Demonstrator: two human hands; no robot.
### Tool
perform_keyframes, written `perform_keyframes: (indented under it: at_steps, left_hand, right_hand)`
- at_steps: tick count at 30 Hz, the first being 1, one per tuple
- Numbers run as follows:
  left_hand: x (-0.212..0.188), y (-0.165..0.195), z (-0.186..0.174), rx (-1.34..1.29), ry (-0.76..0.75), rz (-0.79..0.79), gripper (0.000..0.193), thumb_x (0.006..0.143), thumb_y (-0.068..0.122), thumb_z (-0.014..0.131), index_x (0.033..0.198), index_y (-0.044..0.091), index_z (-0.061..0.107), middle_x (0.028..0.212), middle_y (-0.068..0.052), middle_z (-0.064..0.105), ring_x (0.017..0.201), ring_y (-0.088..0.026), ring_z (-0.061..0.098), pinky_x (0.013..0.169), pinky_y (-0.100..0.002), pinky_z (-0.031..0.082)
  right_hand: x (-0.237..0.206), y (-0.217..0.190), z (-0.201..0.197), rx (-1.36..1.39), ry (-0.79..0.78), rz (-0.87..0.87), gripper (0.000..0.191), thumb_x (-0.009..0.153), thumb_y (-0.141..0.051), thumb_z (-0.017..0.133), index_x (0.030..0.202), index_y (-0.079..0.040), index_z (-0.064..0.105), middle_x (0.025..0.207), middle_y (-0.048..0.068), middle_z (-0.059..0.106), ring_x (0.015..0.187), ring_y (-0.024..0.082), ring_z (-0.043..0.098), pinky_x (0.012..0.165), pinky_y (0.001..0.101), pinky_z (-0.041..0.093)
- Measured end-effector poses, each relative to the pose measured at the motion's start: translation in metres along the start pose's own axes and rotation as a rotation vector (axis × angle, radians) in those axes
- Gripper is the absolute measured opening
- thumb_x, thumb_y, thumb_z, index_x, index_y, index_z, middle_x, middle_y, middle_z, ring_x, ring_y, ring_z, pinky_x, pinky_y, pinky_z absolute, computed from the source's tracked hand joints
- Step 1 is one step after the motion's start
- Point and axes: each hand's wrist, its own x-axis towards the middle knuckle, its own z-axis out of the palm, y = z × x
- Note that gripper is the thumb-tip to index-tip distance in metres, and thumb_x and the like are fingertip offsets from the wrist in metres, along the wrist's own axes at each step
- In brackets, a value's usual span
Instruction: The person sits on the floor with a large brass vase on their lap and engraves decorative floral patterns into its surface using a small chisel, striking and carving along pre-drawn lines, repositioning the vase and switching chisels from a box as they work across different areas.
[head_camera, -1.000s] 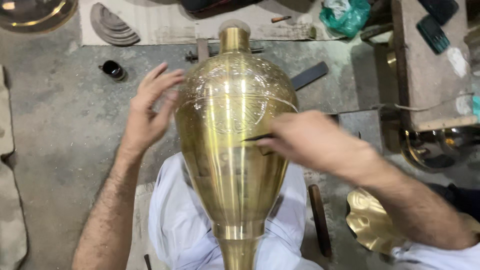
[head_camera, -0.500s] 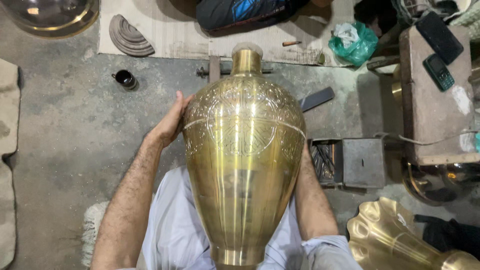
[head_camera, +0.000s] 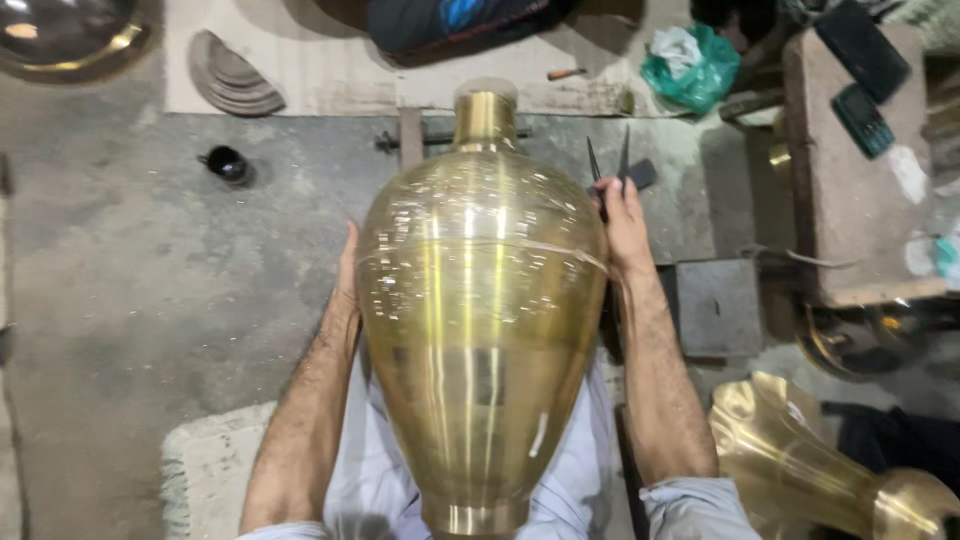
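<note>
vase (head_camera: 480, 330) between hands, fingers (head_camera: 350, 240) flanking

One cam only, head-worn, looking almost straight down over the person's lap. Close range: brass vase (head_camera: 480, 320) fills centre frame, neck pointing to frame top, away from wearer. Forearms enter from bottom edge. Concrete floor (head_camera: 150, 280) w/ scattered items rings it. No 2nd view.

A grey concrete floor (head_camera: 150, 300) carries everything. At 10 o'clock lies a small black cup (head_camera: 227, 164); at 11 o'clock a pale cardboard sheet (head_camera: 330, 70); at 1 o'clock a green plastic bag (head_camera: 695, 62); at 3 o'clock a dark square block (head_camera: 718, 306).
</note>
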Motion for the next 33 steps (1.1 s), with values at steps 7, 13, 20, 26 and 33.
perform_keyframes:
  at_steps: [7, 13, 20, 26, 33]
  left_hand:
    - [0.015, -0.024, 0.000, -0.029, 0.016, 0.026, 0.061, 0.098, 0.047, 0.048, 0.140, 0.004, 0.055, 0.130, -0.017, 0.066, 0.114, -0.025, 0.064, 0.091, -0.040, 0.056]
    - [0.003, -0.010, -0.029, 0.626, 0.362, 0.132, 0.041, 0.099, 0.026, 0.067, 0.130, 0.000, 0.062, 0.119, -0.018, 0.071, 0.102, -0.024, 0.067, 0.081, -0.036, 0.057]
    - [-0.104, 0.040, 0.027, 0.851, 0.263, 0.815, 0.027, 0.107, 0.008, 0.062, 0.133, 0.000, 0.061, 0.126, -0.011, 0.069, 0.118, -0.018, 0.064, 0.105, -0.030, 0.055]
    - [-0.179, 0.019, 0.181, 1.432, -0.457, 0.767, 0.038, 0.093, 0.005, 0.071, 0.130, 0.009, 0.064, 0.128, -0.013, 0.073, 0.102, -0.022, 0.077, 0.091, -0.035, 0.064]
    - [-0.168, 0.000, 0.233, 1.659, -0.507, 0.556, 0.029, 0.098, 0.015, 0.065, 0.126, 0.005, 0.063, 0.107, -0.016, 0.074, 0.096, -0.036, 0.074, 0.079, -0.044, 0.060]
  right_hand:
    - [0.008, -0.010, 0.019, -0.123, 0.055, -0.065, 0.025, 0.112, -0.036, 0.046, 0.112, -0.013, 0.056, 0.088, -0.002, 0.053, 0.085, 0.009, 0.058, 0.071, 0.0242, 0.053]
    - [-0.038, -0.073, 0.007, -0.263, -0.039, -0.366, 0.030, 0.117, -0.032, 0.041, 0.118, -0.006, 0.057, 0.111, 0.003, 0.061, 0.103, 0.010, 0.065, 0.085, 0.0276, 0.062]
    - [-0.178, -0.194, -0.026, -0.829, -0.193, -0.548, 0.024, 0.101, -0.001, 0.065, 0.124, -0.002, 0.070, 0.108, 0.009, 0.063, 0.082, 0.013, 0.066, 0.066, 0.0257, 0.054]
    - [-0.211, -0.227, 0.012, -0.874, -0.387, -0.692, 0.028, 0.090, -0.008, 0.080, 0.116, -0.003, 0.070, 0.097, 0.011, 0.074, 0.084, 0.018, 0.072, 0.069, 0.0300, 0.059]
    - [-0.188, -0.201, 0.032, -0.813, -0.519, -0.835, 0.034, 0.097, -0.008, 0.075, 0.126, 0.003, 0.062, 0.107, 0.015, 0.070, 0.098, 0.029, 0.071, 0.084, 0.0377, 0.061]
